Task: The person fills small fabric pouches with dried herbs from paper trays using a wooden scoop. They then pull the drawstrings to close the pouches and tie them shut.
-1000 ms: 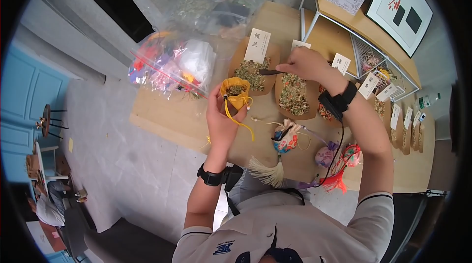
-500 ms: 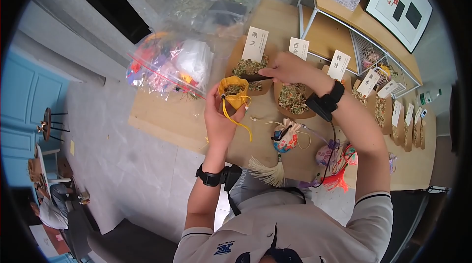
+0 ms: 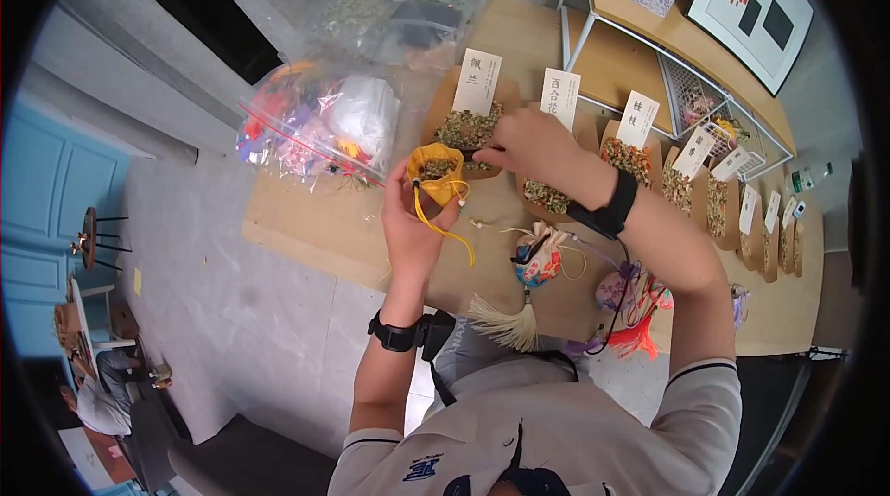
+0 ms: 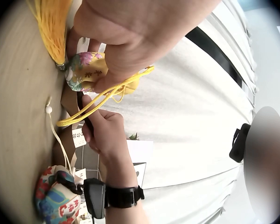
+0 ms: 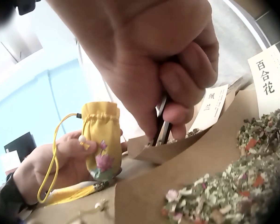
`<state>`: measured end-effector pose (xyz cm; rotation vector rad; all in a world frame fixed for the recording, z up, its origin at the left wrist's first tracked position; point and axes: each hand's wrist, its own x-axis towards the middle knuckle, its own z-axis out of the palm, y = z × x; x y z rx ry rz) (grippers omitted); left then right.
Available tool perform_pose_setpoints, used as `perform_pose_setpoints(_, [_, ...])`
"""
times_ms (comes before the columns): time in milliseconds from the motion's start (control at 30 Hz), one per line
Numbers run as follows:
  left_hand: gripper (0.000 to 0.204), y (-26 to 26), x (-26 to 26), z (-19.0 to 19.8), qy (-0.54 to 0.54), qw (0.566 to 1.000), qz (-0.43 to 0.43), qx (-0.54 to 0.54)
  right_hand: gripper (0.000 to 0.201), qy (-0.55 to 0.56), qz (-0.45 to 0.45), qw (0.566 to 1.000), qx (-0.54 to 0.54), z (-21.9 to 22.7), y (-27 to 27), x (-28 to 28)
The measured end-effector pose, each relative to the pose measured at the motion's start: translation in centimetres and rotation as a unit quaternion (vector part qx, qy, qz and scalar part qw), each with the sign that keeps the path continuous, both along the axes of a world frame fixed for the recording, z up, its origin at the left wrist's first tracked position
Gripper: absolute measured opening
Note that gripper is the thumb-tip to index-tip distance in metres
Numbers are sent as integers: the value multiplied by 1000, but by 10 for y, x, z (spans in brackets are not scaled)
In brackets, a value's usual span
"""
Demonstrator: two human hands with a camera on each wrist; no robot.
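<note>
My left hand [image 3: 415, 227] grips a yellow drawstring pouch [image 3: 435, 171], its mouth up with dried herbs inside; in the right wrist view the pouch [image 5: 102, 144] shows a pink flower. My right hand [image 3: 542, 158] pinches a dark, narrow tool [image 5: 161, 122] with its fingers curled round it. The tool's lower end is at the first paper tray, beside the herbs [image 3: 466, 130], just right of the pouch. In the left wrist view the right hand [image 4: 105, 133] is close below the pouch [image 4: 91, 72]. The tool's tip is hidden.
A row of paper trays with herbs and label cards [image 3: 638, 120] runs to the right. Clear bags [image 3: 320, 125] lie at the left. A floral pouch with a cream tassel [image 3: 538, 255] and red and purple sachets lie near the front edge. A shelf [image 3: 616, 56] stands behind.
My right hand has moved left and slightly down, from over the second tray to the first tray beside the pouch. The left hand has barely moved.
</note>
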<state>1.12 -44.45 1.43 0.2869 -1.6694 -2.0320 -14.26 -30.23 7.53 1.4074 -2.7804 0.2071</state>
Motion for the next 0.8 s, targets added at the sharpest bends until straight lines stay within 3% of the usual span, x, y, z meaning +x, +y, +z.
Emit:
perform_pose_setpoints(167, [70,1,1,1,3,1000,-4,9,46,44,22,998,45,9,3,21])
perform_pose_setpoints(367, [70,1,0,-1,5,1000,0,-2,46,54,39,998,-2,-1,5,14])
perform_pose_setpoints(567, [71,2,0,-2,10,1000,3,-1,43,88,-29,996,9,7,12,7])
perform_pose_setpoints(667, [71,2,-1,-2,6,1000,-2,2,44,88,-47,995,-14,19,18,4])
perform_pose_setpoints(800, [70,1,-2,0,-6,1000,-2,-4,48,84,-2,991,-101,47,24,18])
